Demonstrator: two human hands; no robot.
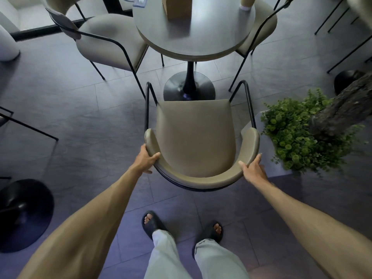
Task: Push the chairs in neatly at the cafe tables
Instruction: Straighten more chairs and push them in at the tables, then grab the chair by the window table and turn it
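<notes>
Both hands are gripping the curved backrest of a beige chair (pixel 196 135): the left hand (pixel 146 158) is wrapping its thumb over the top edge at the left end, and the right hand (pixel 254 170) is pressing its thumb and palm against the right end, its fingers hidden behind the rest. The chair is standing on the grey tiled floor (pixel 70 121), facing the round table (pixel 193 33) but not yet under it, its front edge near the table's black base (pixel 189 87). Two more chairs are sitting at the table's left (pixel 108 41) and right (pixel 259 27) sides, and a leafy plant (pixel 296 133) is standing just beside the held chair on the right.
</notes>
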